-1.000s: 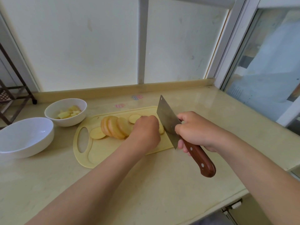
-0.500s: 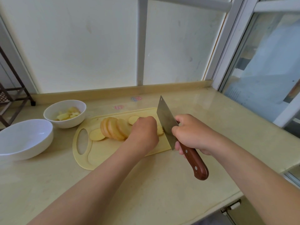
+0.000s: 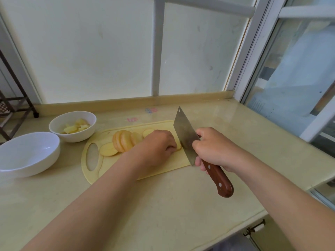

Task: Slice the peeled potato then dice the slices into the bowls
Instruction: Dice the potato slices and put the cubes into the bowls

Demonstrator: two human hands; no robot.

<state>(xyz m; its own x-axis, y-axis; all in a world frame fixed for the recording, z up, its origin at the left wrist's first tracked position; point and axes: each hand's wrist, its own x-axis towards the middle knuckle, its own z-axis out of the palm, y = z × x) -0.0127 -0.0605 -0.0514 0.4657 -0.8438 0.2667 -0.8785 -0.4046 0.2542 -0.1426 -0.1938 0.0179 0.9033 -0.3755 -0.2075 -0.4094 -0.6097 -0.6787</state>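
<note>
Cleaver (image 3: 184, 136) | tip away, handle near | left hand (image 3: 157, 144) apparently pinning potato (image 3: 179, 146)

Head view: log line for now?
slicing | left hand holds potato | right hand grips cleaver | small bowl has dice

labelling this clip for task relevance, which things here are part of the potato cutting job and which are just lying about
In the job: cleaver in the right hand; potato slices under the left hand; cutting board; small bowl of diced potato; large white bowl.

Lying about: dark metal rack at far left; two stickers on the counter.
</note>
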